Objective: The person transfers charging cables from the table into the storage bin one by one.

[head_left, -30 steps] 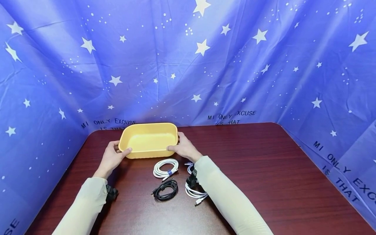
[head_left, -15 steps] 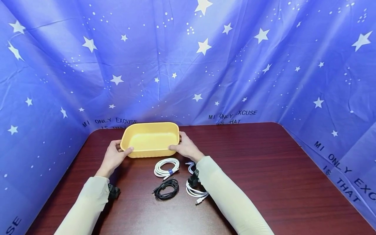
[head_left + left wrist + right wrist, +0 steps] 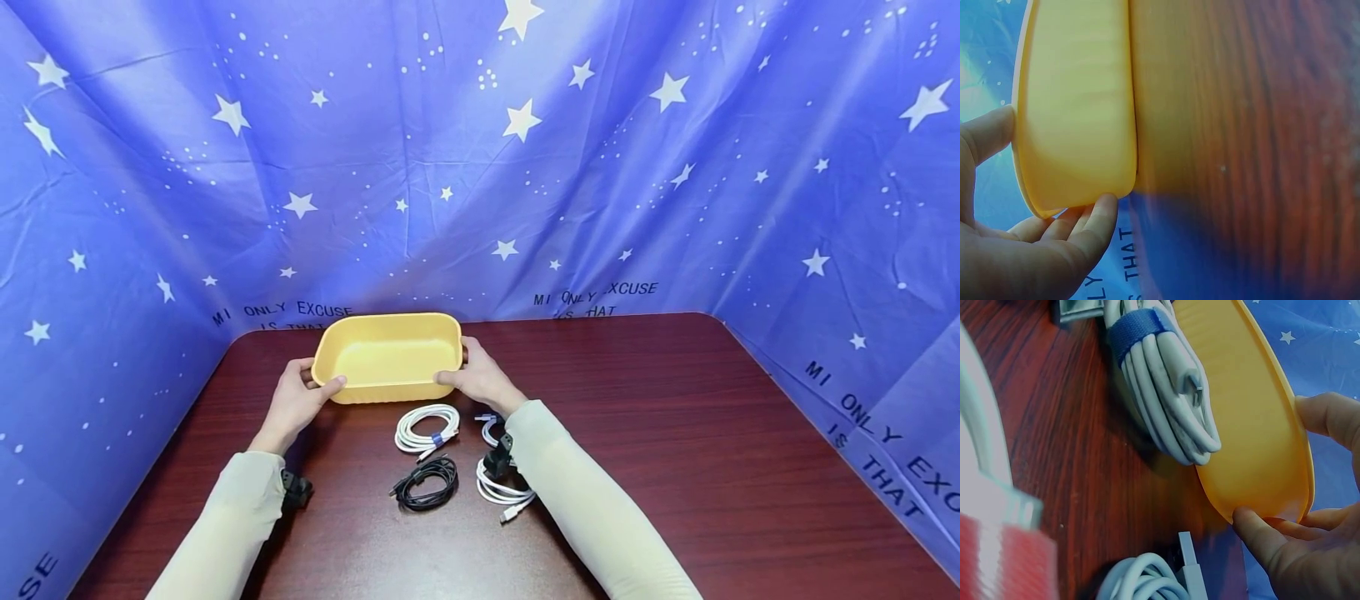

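Observation:
A yellow rectangular plastic basin [image 3: 390,393] with rounded corners stands near the back of the table, nothing inside it. My left hand [image 3: 291,402] grips its left end, thumb on the front rim and fingers round the side. At the opposite end my right hand [image 3: 486,382] holds it the same way. In the left wrist view the fingertips [image 3: 1107,203] touch the basin's end wall. Just in front of the basin lies a coiled white cable [image 3: 401,437] with a blue tie [image 3: 1138,331].
Nearer the front, a coiled black cable [image 3: 452,479] lies on the dark red wooden table [image 3: 675,433]. Another white cable [image 3: 495,498] is partly hidden under my right sleeve. A red band [image 3: 1010,562] shows in the right wrist view. A starry blue curtain [image 3: 450,150] surrounds the table.
Both hands and the basin have shifted very slightly to the right relative to the cables. The grip looks the same, and the cables lie as before.

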A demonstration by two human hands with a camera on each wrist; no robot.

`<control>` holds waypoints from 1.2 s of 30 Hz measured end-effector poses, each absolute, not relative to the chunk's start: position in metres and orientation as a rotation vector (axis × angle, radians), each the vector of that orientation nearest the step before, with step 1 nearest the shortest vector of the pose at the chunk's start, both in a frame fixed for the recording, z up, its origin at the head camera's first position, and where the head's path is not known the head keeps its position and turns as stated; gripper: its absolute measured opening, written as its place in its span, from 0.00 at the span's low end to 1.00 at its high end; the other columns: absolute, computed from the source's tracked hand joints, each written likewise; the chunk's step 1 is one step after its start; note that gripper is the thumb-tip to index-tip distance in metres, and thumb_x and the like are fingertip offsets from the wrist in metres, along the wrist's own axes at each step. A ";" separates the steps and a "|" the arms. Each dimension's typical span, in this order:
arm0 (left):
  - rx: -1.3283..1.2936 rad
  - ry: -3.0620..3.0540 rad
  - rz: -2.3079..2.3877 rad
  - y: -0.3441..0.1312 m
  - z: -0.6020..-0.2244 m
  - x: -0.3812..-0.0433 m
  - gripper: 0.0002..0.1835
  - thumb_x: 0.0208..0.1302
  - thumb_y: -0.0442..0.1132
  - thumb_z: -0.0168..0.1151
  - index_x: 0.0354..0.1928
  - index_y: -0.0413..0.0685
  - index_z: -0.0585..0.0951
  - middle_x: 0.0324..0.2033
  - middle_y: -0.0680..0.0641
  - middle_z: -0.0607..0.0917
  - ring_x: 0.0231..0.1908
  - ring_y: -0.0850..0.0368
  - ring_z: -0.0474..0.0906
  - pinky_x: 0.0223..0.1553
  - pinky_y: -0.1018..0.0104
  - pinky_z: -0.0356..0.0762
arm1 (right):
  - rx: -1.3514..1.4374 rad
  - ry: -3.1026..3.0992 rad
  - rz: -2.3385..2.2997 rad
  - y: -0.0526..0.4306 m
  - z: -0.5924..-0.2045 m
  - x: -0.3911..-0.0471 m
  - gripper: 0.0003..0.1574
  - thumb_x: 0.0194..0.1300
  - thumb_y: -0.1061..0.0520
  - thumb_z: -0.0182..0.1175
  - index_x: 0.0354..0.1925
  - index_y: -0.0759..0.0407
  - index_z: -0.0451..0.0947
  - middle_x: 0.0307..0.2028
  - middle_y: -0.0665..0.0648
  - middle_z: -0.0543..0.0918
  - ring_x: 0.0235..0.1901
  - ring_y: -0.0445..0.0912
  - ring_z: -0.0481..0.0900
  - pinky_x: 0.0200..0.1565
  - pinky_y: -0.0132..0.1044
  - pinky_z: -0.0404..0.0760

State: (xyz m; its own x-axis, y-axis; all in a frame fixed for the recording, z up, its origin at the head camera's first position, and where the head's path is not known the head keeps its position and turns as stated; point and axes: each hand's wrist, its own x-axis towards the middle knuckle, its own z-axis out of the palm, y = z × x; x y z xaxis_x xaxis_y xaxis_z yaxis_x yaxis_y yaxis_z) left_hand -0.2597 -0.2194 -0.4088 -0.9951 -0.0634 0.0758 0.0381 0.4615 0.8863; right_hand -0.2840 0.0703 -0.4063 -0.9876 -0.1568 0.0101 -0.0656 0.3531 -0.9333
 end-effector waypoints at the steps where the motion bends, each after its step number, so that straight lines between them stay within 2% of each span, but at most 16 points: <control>1: 0.022 -2.599 -1.580 -0.219 -0.409 -0.260 0.36 0.60 0.41 0.67 0.62 0.29 0.60 0.50 0.32 0.74 0.46 0.47 0.77 0.35 0.80 0.73 | -0.207 2.515 -1.732 0.071 -0.406 -0.284 0.50 0.50 0.62 0.70 0.67 0.65 0.55 0.55 0.64 0.74 0.49 0.51 0.78 0.50 0.38 0.77; 16: 0.042 -2.591 -1.602 -0.215 -0.409 -0.258 0.37 0.60 0.41 0.67 0.63 0.30 0.60 0.51 0.32 0.74 0.48 0.45 0.77 0.35 0.80 0.73 | -0.196 2.498 -1.737 0.076 -0.405 -0.281 0.52 0.51 0.62 0.69 0.68 0.65 0.54 0.53 0.65 0.76 0.50 0.52 0.77 0.52 0.40 0.76; 30: 0.037 -2.575 -1.622 -0.208 -0.408 -0.257 0.37 0.60 0.41 0.67 0.62 0.29 0.60 0.51 0.31 0.74 0.47 0.46 0.77 0.35 0.80 0.73 | -0.210 2.474 -1.767 0.082 -0.408 -0.282 0.52 0.52 0.63 0.69 0.69 0.65 0.53 0.55 0.65 0.74 0.51 0.52 0.77 0.50 0.39 0.78; 36: 0.039 -2.575 -1.621 -0.206 -0.409 -0.257 0.37 0.60 0.41 0.67 0.63 0.29 0.59 0.51 0.31 0.73 0.50 0.43 0.77 0.36 0.80 0.73 | -0.199 2.481 -1.771 0.084 -0.407 -0.281 0.52 0.52 0.63 0.69 0.69 0.65 0.53 0.57 0.64 0.73 0.51 0.52 0.77 0.50 0.39 0.77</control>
State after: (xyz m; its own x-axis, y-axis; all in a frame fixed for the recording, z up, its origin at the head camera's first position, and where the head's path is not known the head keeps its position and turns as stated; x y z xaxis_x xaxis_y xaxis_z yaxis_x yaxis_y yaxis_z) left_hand -0.2569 -0.2058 -0.4092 -0.9948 -0.0738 0.0696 0.0308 0.4338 0.9005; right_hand -0.2809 0.0835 -0.4069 -0.9878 -0.1559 0.0046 -0.0550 0.3206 -0.9456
